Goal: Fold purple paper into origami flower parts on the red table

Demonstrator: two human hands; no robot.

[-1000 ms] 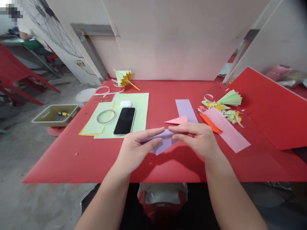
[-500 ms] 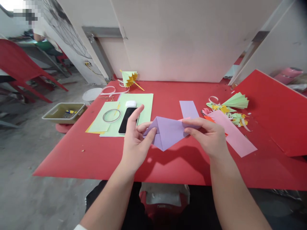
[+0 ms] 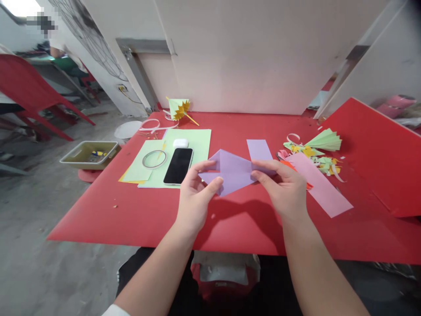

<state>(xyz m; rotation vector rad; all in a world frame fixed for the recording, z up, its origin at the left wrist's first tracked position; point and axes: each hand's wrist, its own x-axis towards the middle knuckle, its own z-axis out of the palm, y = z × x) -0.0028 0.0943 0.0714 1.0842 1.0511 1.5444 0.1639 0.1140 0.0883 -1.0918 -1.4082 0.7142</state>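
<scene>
Both my hands hold up a folded sheet of purple paper above the red tabletop. Its outline is kite-like, with folded flaps at the left end. My left hand pinches the left side, thumb on the lower flap and fingers at the upper edge. My right hand grips the right end between thumb and forefinger. Behind the paper lies a purple strip on the table. Just beyond my left hand a black-screened phone rests on green paper sheets.
A tape roll and a white case lie on the papers. A small paper umbrella stands at the back. To the right are a pink strip, paper scraps and a red board. A bin sits left.
My left fingers have closed in from a raised position onto the upper flap. The purple paper has turned slightly, its flaps now spread apart at the left. My right hand keeps its grip.
</scene>
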